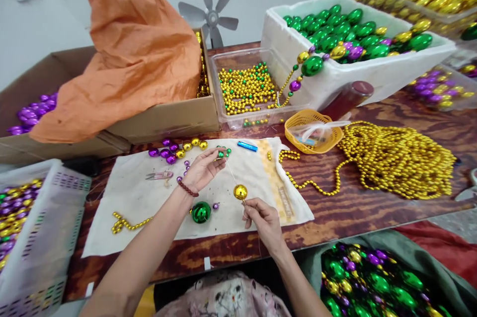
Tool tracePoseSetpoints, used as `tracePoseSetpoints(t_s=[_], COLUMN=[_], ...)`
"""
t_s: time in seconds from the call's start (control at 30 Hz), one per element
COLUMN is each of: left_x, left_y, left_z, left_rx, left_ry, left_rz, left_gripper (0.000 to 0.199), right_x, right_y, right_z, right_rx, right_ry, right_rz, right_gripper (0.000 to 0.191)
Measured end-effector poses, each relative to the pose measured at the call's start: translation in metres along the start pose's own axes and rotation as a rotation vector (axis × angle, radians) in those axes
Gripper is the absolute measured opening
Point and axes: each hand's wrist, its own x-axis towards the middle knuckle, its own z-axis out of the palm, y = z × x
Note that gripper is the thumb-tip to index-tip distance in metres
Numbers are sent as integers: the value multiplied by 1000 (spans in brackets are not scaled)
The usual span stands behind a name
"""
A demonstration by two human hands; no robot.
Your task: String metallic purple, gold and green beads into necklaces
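Observation:
My left hand (206,170), with a brown bead bracelet at the wrist, is closed in a pinch on a thin white thread (231,172). Small green beads (223,152) lie right at its fingertips. Down the thread sits a shiny gold ball bead (240,192). My right hand (264,222) pinches at the lower end of that bead, with loose thread trailing below. On the white cloth (122,183) between my forearms rest a big green bead (201,212) and a small purple bead (215,206). Thread snips (160,176) lie to the left.
Purple and gold beads (179,149) line the cloth's back edge, near a blue tube (247,146). Behind stand a clear bin (278,118) and a white foam box (387,71). A yellow basket (313,143) and coiled gold bead strands (398,158) are right; a white crate (48,207) is left.

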Motion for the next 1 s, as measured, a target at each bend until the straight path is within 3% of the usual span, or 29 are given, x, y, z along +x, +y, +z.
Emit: tracePoseSetpoints(t_s=[0.23,0.73,0.87,1.0], left_x=[-14,-16,-24,-26], left_y=[1,-7,-18,-26], left_z=[-2,-3,2,0], left_rx=[-45,122,151,248], left_ry=[0,2,17,126], left_rz=[3,72,16,100], left_gripper=[17,28,27,28], right_x=[1,2,13,24], right_y=[-5,0,8,12], right_z=[4,-5,-4,-11], right_rx=[-28,-82,-176,-427], right_ry=[-45,-69,-61,-64], right_rz=[2,55,-17,-59], right_gripper=[26,35,36,32])
